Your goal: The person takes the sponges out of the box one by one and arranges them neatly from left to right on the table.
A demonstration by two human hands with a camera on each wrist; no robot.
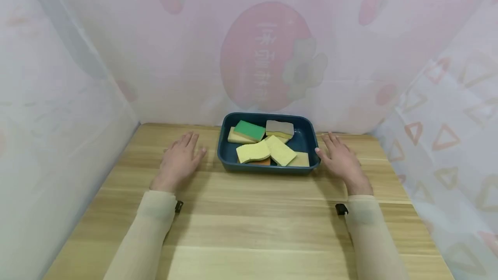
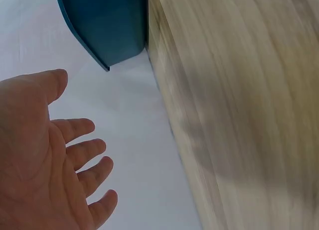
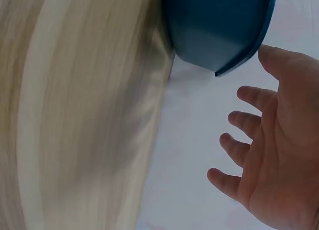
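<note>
Dark blue rectangular plastic tray [image 1: 307, 139] of mixed sponges, far centre of wooden worktop [image 1: 249, 228]. Left hand [image 1: 180, 159], right hand [image 1: 342, 159] flat, spread, empty either side; right thumb possibly touching rim. Nothing lifted yet.

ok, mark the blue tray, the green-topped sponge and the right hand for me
blue tray [image 1: 228, 159]: head view, on its near-left outer wall.
green-topped sponge [image 1: 249, 128]: head view, on the middle of its green face.
right hand [image 1: 342, 161]: head view, on the back of the hand, beside the tray's right end.
</note>
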